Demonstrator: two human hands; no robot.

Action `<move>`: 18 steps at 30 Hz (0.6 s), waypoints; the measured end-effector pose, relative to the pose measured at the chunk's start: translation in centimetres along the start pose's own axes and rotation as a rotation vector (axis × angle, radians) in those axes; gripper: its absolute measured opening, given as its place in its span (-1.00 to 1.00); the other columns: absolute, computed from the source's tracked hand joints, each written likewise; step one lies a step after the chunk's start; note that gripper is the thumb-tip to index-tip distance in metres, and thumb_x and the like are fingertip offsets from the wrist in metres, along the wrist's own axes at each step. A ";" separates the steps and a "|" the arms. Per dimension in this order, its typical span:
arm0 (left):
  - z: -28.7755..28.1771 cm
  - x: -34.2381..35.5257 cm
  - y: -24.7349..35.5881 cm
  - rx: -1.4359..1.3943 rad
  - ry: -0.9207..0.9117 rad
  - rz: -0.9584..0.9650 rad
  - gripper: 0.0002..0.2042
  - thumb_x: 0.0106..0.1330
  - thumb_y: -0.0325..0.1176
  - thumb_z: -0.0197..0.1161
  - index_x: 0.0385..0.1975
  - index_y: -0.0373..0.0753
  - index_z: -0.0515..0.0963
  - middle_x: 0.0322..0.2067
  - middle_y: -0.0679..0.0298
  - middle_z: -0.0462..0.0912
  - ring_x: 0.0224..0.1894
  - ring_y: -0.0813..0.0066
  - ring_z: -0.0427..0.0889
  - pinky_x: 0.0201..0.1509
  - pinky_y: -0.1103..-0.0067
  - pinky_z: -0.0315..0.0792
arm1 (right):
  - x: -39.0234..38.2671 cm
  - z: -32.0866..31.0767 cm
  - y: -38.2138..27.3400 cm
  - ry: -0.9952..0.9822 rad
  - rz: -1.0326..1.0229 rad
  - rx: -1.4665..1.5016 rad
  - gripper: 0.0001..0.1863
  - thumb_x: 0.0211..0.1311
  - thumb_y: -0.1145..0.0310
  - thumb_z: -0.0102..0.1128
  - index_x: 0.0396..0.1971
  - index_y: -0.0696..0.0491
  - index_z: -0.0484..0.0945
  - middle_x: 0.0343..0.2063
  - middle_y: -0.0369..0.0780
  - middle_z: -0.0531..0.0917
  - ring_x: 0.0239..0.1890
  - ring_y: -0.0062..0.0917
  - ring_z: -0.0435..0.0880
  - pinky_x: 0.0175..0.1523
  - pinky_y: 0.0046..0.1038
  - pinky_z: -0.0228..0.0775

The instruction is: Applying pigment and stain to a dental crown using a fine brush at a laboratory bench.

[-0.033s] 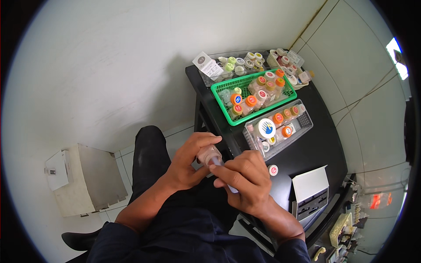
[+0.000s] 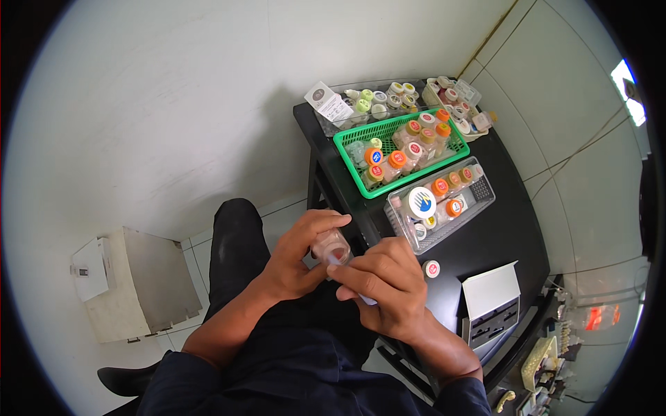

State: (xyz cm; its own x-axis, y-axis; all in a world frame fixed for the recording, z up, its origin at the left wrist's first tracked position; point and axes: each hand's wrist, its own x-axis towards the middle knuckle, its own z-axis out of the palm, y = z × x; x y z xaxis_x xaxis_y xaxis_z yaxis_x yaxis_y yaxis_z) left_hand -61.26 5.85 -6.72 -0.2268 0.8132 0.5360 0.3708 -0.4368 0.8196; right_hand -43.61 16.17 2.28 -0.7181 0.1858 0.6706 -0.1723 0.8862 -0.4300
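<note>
In the middle of the view, my left hand is wrapped round a small clear jar with something pinkish inside. The jar is tilted, its uncapped mouth facing my right hand. Between the fingers of that hand is a slim pale lavender stick-like tool. One end of it goes in at the jar's mouth; my fingers cover much of the rest, so its exact kind does not show. On the black table, just beyond my right hand, lies a white cap with a red label.
A green basket and a clear plastic tray hold several jars with orange, white and brown lids. More small containers stand at the back by the wall. An opened white case with a dark insert sits at the table's right.
My right hand has shifted slightly left, and the tool sits a little differently in the jar's mouth. The jar has turned slightly in my left hand.
</note>
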 end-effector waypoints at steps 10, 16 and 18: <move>0.4 -0.8 -0.1 -0.114 -0.068 -0.158 -0.45 0.37 -0.44 0.49 0.31 -0.23 0.39 0.06 0.16 0.54 0.07 0.41 0.61 0.14 0.46 0.52 | 0.3 -0.8 0.0 0.038 0.076 -0.064 -0.67 -0.06 0.46 0.58 -0.19 0.03 0.78 -0.35 -0.33 0.71 -0.27 -0.37 0.63 -0.08 -0.31 0.36; 0.5 -1.4 -0.6 -0.115 -0.028 -0.219 -0.40 0.27 -0.47 0.52 0.30 -0.23 0.42 0.00 0.20 0.61 -0.07 0.47 0.66 -0.04 0.52 0.55 | 0.4 -1.1 0.4 -0.020 0.089 0.059 -0.68 -0.06 0.48 0.56 -0.20 0.03 0.78 -0.36 -0.34 0.70 -0.27 -0.37 0.62 -0.09 -0.31 0.36; 0.3 -1.4 -0.3 -0.141 -0.050 -0.258 -0.43 0.33 -0.43 0.53 0.28 -0.23 0.41 0.01 0.21 0.58 -0.04 0.49 0.64 0.01 0.52 0.54 | 0.5 -0.8 0.3 0.020 0.065 -0.014 -0.69 -0.06 0.50 0.56 -0.22 0.03 0.78 -0.36 -0.33 0.70 -0.28 -0.37 0.62 -0.09 -0.31 0.36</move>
State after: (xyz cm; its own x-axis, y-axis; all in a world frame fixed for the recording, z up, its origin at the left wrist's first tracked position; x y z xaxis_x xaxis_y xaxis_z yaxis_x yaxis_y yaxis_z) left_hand -60.82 4.94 -7.76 -0.2510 0.9209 0.2983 0.1770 -0.2593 0.9494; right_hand -43.48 16.90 2.99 -0.7138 0.2520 0.6535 -0.1158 0.8777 -0.4649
